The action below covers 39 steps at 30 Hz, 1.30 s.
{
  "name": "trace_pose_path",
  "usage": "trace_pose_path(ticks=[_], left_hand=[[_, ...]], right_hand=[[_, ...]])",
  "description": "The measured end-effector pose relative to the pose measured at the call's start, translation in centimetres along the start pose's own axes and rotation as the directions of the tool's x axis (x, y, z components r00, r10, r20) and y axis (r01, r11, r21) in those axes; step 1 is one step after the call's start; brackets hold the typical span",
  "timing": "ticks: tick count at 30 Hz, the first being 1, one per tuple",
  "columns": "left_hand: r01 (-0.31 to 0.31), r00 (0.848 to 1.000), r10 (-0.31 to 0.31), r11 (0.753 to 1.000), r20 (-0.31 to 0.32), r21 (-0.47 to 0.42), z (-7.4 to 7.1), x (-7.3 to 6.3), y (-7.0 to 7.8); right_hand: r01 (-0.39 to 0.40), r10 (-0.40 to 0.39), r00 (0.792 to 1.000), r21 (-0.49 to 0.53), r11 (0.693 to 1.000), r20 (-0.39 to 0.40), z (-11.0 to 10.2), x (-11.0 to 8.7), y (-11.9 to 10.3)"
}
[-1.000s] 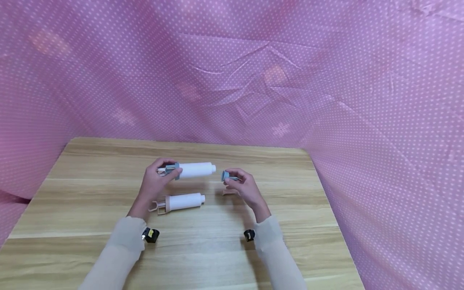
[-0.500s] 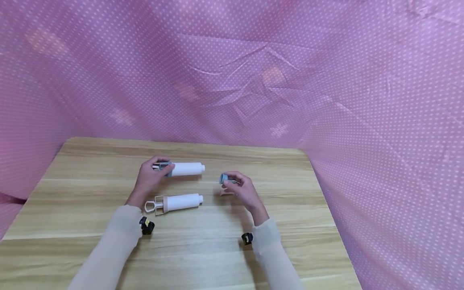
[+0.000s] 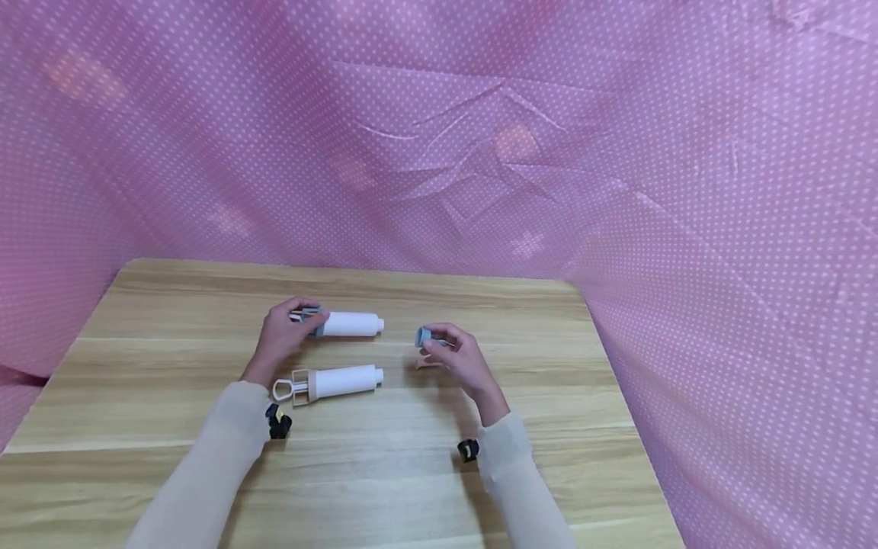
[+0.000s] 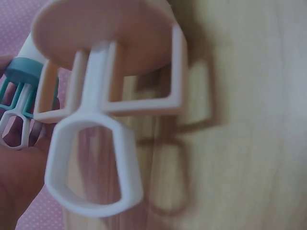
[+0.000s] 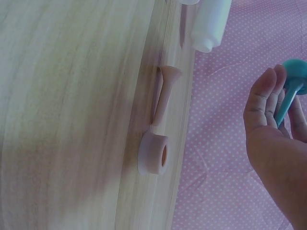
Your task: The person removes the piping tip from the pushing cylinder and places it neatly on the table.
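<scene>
Holding a teal syringe point(image 3: 350, 324) and a teal cap point(image 3: 423, 336)

The syringe lies sideways over the table point(image 3: 384, 480), tip toward the cap but apart from it; contact with the wood is unclear. The left hand point(image 3: 280, 334) grips its collar, thumb in front. The right hand point(image 3: 466, 360) pinches the cap, fingers curled round its stem. Nearer the person, a pink syringe point(image 3: 344, 381) lies alongside. A pink ring point(image 5: 152, 153) and flared stem point(image 5: 166, 93) lie near the right hand. Polka-dot cloth point(image 3: 439, 168) hangs behind.

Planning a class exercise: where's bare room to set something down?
Bare tabletop lies between left sleeve, right sleeve and peach-collared syringe; also between right sleeve and pink curtain. The centre is crowded: left hand gripping teal-collared syringe, right hand near a peach piece.
</scene>
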<state>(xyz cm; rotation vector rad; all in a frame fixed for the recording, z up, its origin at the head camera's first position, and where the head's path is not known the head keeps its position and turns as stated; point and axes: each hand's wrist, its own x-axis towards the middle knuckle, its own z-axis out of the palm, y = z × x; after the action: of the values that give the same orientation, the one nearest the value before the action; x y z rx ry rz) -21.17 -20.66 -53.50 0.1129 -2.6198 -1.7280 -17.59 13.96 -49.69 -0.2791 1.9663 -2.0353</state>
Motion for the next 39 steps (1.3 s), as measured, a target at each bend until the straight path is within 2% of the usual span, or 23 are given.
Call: trace_pose_path(ticks=[6,13,18,21,31,39], left_hand=[[-0.041,0.999,0.041,0.998,0.007,0.05,0.3,0.2,-0.5],[-0.059,0.997,0.061,0.997,-0.039,0.049,0.6,0.7,-1.3],[-0.027,0.997,0.032,0.997,-0.072,0.072,0.8,0.7,-1.8],[-0.004,0.997,0.009,0.997,-0.07,0.074,0.8,0.7,-2.0],[0.016,0.999,-0.012,0.997,-0.047,0.075,0.6,0.6,-1.7],[0.002,0.999,0.002,0.997,-0.05,0.082,0.1,0.6,-1.7]], right_hand=[[-0.003,0.003,1.0,0.015,1.0,0.003,0.0,-0.1,0.0],[0.01,-0.01,1.0,0.0,1.0,0.013,0.0,0.0,0.4],[0.017,-0.017,1.0,0.003,1.0,0.009,-0.1,0.0,0.6],[0.018,-0.018,1.0,0.002,1.0,0.009,-0.2,0.0,0.6],[0.022,-0.022,1.0,-0.024,0.999,0.014,-0.3,0.0,0.5],[0.007,-0.007,1.0,-0.045,0.999,0.015,-0.3,0.2,0.7]])
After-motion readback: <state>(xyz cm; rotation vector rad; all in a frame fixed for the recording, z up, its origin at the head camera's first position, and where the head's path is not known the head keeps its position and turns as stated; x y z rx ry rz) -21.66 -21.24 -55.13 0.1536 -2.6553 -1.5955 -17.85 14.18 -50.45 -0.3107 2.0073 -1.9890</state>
